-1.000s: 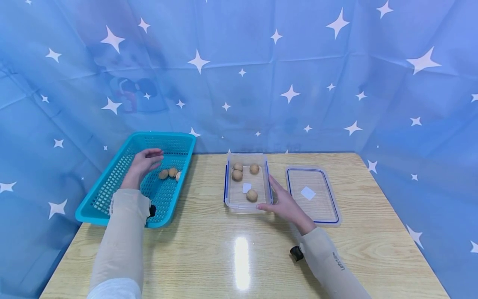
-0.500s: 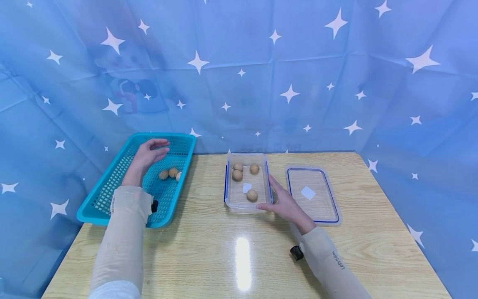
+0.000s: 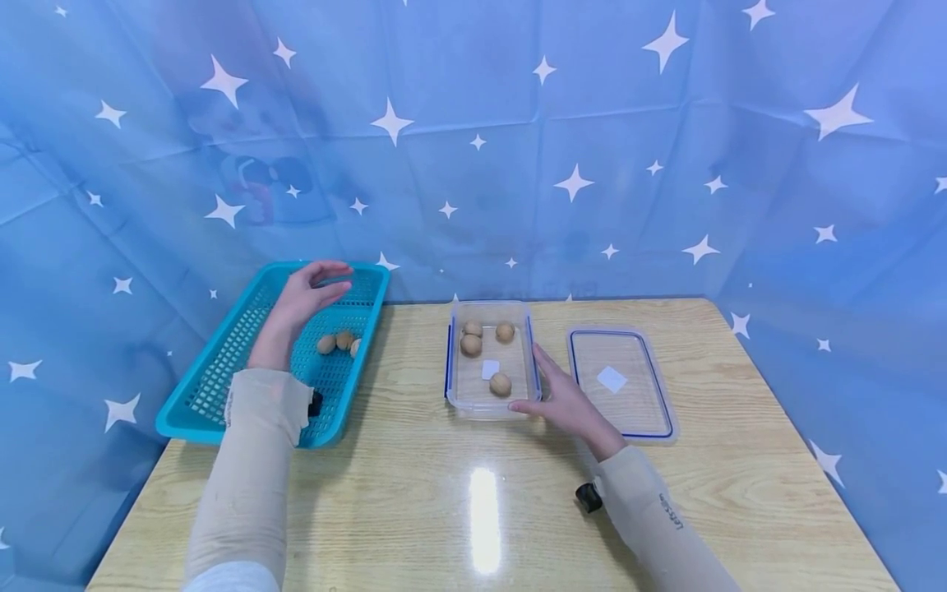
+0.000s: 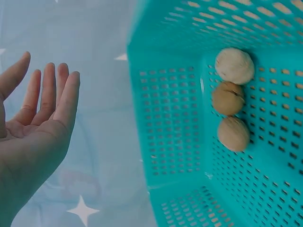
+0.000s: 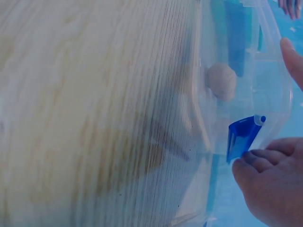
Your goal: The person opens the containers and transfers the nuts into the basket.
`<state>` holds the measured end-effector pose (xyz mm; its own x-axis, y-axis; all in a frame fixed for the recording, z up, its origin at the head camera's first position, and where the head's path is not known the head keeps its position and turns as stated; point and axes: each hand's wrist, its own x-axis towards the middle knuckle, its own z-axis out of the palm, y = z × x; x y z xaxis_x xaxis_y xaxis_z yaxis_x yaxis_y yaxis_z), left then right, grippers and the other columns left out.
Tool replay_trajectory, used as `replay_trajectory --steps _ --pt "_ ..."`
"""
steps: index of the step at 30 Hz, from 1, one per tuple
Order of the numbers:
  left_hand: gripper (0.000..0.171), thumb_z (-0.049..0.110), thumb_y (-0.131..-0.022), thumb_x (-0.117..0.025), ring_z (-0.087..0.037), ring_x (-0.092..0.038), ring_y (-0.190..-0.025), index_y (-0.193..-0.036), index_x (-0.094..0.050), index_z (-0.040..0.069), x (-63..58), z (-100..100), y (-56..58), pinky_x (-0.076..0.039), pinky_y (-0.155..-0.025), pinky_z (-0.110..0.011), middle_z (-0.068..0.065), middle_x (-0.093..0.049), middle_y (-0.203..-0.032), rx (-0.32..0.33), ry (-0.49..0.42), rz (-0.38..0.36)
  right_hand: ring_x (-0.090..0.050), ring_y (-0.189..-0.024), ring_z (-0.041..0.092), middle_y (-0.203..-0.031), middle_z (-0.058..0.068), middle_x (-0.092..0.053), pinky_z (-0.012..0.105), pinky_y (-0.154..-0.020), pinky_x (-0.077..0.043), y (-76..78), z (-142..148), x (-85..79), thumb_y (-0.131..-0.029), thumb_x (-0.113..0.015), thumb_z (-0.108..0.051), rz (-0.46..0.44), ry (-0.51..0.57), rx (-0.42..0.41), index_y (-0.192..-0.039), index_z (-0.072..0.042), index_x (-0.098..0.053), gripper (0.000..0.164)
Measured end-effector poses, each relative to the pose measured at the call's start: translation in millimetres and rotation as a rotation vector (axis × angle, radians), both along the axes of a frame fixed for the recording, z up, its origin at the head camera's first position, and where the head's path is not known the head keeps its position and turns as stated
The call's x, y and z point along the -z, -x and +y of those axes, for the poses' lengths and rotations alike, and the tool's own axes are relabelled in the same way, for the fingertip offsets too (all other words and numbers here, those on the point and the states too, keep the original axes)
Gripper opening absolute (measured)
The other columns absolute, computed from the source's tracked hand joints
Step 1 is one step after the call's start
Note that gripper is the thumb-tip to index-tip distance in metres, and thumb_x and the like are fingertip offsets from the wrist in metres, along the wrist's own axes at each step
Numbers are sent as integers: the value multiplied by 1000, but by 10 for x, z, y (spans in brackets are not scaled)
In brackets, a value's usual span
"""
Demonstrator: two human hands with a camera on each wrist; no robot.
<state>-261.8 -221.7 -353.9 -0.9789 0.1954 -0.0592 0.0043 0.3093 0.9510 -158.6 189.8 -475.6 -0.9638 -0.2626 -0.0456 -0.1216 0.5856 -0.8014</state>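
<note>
My left hand [image 3: 303, 300] hovers over the far part of a turquoise plastic basket [image 3: 329, 386], palm bare and fingers loosely bent. Three walnuts [image 3: 344, 339] lie in a row on the basket floor; the left wrist view shows the hand [image 4: 42, 118] apart from these walnuts [image 4: 228, 98]. My right hand [image 3: 565, 403] grips the near right corner of a clear plastic food container [image 3: 510, 362], thumb at the front rim, fingers along the right side. In the right wrist view, curled fingers sit by its blue latch [image 5: 244, 137]. Several walnuts [image 3: 500, 384] rest inside.
The container's clear lid [image 3: 625, 370], with a blue seal and a white label, lies on the wooden table [image 3: 414, 493] right of the container. A blue star-patterned curtain [image 3: 473, 189] hangs behind and at both sides.
My left hand has moved up, away from the walnuts, and slightly right towards the basket's far end. The right hand stays at the container; the walnuts stay in place.
</note>
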Motion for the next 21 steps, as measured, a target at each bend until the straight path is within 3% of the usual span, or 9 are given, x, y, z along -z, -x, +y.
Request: replay_trajectory --steps 11,21 --pt "49 30 -100 -60 -27 -48 -139 -145 -48 14 -156 228 -120 -37 -117 -51 -9 -48 -152 18 10 119 -11 -154 42 -168 17 -7 60 -124 -15 8 10 10 -82 -81 -41 -1 -5 -6 -161 -8 -6 113" --pt "37 22 -101 -60 -26 -53 -132 -137 -56 16 -305 452 -289 -43 -110 -42 -8 -54 -145 53 -22 183 -11 -153 43 -168 18 -7 61 -123 -16 6 7 -3 -83 -79 -42 2 -14 -10 -161 -7 -6 112"
